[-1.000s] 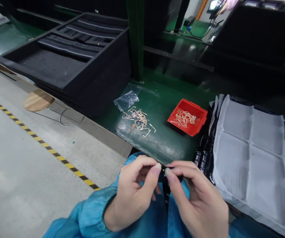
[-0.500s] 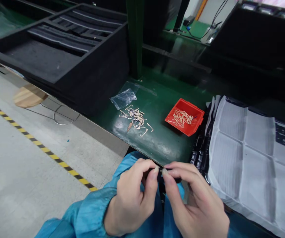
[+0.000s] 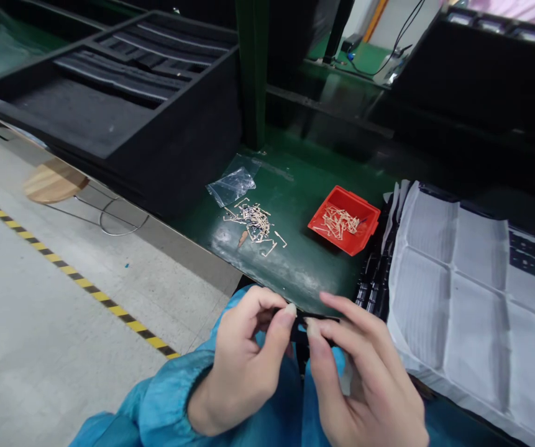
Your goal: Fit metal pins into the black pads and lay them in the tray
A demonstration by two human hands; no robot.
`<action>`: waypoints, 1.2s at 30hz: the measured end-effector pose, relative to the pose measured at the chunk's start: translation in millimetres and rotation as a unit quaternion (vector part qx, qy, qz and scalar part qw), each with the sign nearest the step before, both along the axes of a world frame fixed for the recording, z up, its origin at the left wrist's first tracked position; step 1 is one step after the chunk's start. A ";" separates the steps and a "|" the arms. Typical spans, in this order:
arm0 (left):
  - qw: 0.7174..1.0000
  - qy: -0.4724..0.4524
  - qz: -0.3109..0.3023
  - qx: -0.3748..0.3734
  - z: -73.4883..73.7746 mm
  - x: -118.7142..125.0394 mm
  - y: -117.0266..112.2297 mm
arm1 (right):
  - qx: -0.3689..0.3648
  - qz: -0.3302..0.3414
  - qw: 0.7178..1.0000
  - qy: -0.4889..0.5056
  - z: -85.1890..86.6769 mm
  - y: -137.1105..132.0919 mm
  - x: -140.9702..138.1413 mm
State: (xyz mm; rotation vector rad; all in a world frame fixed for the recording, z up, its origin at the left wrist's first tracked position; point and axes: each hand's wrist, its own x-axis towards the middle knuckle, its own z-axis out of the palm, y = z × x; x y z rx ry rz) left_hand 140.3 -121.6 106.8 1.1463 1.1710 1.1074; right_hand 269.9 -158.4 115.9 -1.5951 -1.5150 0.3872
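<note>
The left hand (image 3: 242, 363) and right hand (image 3: 365, 379), in blue smock sleeves (image 3: 169, 403), meet at the bench edge. The left thumb and the right thumb press together, pinching a small dark part (image 3: 302, 327) between them; its form appears mostly hidden by the fingers. The right index finger (image 3: 342, 304) stands lifted clear of it. On the green bench (image 3: 295, 273), a red plastic tray (image 3: 344, 220) holds copper-coloured pins (image 3: 337, 222). A loose heap of similar pins (image 3: 253, 223) lies near a clear plastic bag (image 3: 232, 183). White sheeting (image 3: 453, 298) lies to the right. A black foam tray (image 3: 109, 118) with ribbed slots stands farther left.
</note>
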 end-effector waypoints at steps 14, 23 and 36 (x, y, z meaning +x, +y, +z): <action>0.998 -0.064 -0.008 -0.026 9.1 2.4 -2.4 | -0.062 -0.038 0.950 0.304 -5.1 7.2 -2.2; 0.997 -0.073 0.014 -0.032 8.5 7.8 -7.2 | 0.010 -0.063 0.961 0.269 -12.9 -2.8 10.6; 0.950 0.117 -0.041 0.285 10.7 -9.5 -12.9 | 0.095 0.043 0.994 0.042 -4.0 -2.7 24.1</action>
